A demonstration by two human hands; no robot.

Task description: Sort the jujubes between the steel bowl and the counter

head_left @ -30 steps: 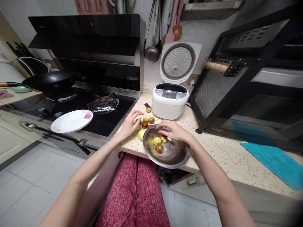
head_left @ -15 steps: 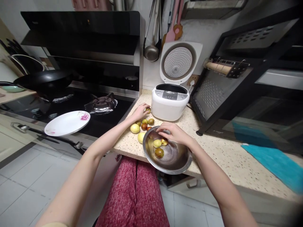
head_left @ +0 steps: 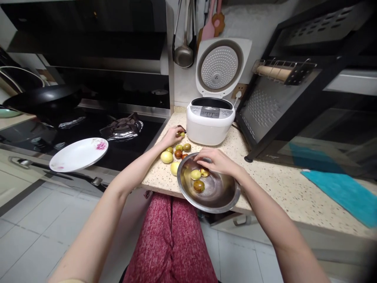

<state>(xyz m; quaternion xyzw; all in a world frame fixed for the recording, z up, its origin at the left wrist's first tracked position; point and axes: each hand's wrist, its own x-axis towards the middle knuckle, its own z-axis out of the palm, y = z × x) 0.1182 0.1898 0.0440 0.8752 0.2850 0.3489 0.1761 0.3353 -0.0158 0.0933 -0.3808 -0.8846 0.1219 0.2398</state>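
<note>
Green fruit (head_left: 182, 134) beside cooker (head_left: 209, 127): pinch lightly with left hand (head_left: 172, 136), curled at fruit; cannot tell whether closed. Bowl (head_left: 219, 194) at counter (head_left: 157, 179) edge: keep level under right hand (head_left: 217, 159), bent over far rim; cannot tell whether gripping.

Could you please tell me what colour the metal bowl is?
The bowl is shiny silver-grey, best seen in the head view.

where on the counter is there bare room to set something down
Open counter lies between the right forearm and blue cloth. Crowded: left of the steel bowl, where fruit spreads toward the left hand by the rice cooker.
</note>
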